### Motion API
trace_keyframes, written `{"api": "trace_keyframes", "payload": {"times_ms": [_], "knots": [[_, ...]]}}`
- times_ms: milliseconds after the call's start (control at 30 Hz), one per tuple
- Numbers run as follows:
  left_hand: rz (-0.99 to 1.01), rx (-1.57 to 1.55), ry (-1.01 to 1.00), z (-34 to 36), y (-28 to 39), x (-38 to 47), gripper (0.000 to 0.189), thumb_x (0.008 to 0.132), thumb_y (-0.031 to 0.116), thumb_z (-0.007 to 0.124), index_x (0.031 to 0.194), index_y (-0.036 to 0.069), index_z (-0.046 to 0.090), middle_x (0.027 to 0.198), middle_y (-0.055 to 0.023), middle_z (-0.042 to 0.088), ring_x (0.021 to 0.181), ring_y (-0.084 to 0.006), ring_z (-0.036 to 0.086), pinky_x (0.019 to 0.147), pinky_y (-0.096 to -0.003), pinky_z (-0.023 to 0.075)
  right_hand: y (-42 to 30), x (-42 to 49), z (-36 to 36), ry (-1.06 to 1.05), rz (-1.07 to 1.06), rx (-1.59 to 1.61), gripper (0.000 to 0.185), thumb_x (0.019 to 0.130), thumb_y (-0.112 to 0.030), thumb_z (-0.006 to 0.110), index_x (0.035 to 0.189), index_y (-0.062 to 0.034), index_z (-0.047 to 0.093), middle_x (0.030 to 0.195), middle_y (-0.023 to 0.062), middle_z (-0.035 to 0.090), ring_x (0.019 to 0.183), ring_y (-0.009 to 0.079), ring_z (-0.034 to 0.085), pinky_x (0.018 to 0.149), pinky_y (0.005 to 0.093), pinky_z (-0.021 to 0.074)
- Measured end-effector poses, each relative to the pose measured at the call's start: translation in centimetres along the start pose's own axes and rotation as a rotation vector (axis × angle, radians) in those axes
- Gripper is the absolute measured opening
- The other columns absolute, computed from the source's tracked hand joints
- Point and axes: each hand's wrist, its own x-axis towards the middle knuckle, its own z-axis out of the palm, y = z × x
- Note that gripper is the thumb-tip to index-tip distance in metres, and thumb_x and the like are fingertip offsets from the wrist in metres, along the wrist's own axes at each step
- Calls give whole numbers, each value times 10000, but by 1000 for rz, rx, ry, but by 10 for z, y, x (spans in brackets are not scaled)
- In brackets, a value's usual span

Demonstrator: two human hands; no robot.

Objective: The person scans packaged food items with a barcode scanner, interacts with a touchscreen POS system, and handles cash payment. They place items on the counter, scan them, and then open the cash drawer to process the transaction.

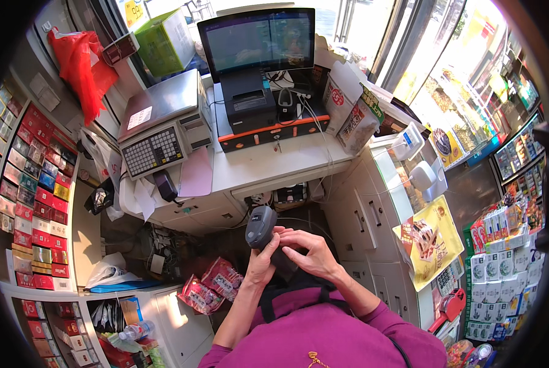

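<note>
In front of my body, my left hand holds a dark grey handheld barcode scanner, its rounded head tilted up. Close against it on the right, my right hand has bent, slightly spread fingers whose tips meet the fingers of the left; I see nothing gripped in it. Part of the scanner's lower end is hidden by the hands. Left of my left forearm lie two red printed snack packets, low beside the counter. Beyond the hands, the white counter bears a black receipt printer on a cash drawer.
A monitor rises behind the printer, with a weighing scale to its left. Cigarette packs fill the left shelf. Drawers flank my right side, below a yellow snack bag and a red tape dispenser. Cables trail below the counter.
</note>
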Motion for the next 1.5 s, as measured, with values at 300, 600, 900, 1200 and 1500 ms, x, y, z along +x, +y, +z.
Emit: {"api": "trace_keyframes", "payload": {"times_ms": [300,600,900,1200,1500], "knots": [[131,-56,101,1,18,35,331,964,222,616,1231,44,536,1158,-153,625,1076,-280,626,967,-488,513,54,141,-78,144,252,120,234,945,-202,656,842,8,642,717,23,655,631,59,582,576,221,470],[218,-138,185,22,3,86,318,960,225,626,1214,47,554,1096,-134,640,1025,-250,637,959,-466,521,130,247,-90,210,89,-91,158,876,-151,706,864,-8,640,722,57,660,643,135,615,577,286,478],[197,-143,267,20,1,84,289,964,218,621,1194,51,568,1035,-113,647,973,-219,639,932,-464,541,177,316,-81,396,-380,-848,267,687,-238,823,797,-81,638,800,37,614,821,249,544,734,390,336],[209,-169,260,3,14,67,266,959,208,629,1169,52,583,1023,-101,636,934,-199,631,917,-470,550,177,320,-81,328,-485,-939,264,680,-193,803,783,-46,611,813,69,601,863,270,550,822,415,357],[176,-184,216,-5,19,62,234,952,203,640,1133,60,596,999,-86,630,891,-177,633,888,-460,568,174,316,-75,313,-427,-1021,279,700,-179,774,885,-52,609,880,73,585,910,267,542,866,428,361]]}}
